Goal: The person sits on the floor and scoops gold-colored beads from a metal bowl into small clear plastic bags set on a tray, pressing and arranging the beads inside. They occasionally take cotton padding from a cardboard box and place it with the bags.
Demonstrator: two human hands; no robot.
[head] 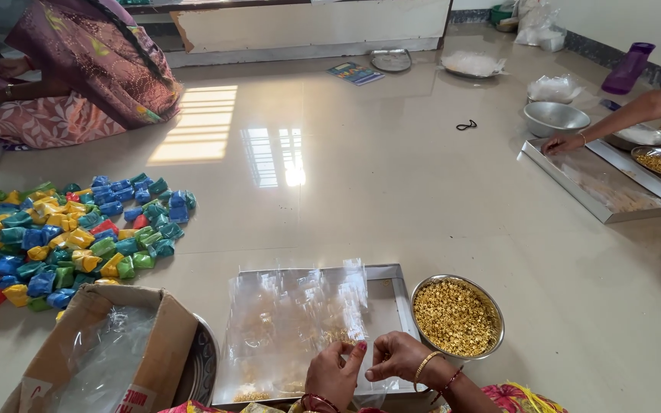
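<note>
My left hand (332, 372) and my right hand (396, 356) meet at the near edge of a flat steel tray (395, 294), their fingertips pinching a small clear plastic pouch (363, 359). Several clear plastic pouches (296, 317) lie spread over the tray, with small golden grains among them. A round steel bowl (458, 316) full of golden grains stands just right of the tray, close to my right wrist.
An open cardboard box (105, 352) with clear plastic stands at the lower left. A heap of several coloured packets (70, 237) lies on the tiled floor at the left. One person sits at the far left; another person's hand (564, 142) rests on a second steel tray (606, 183) at the right.
</note>
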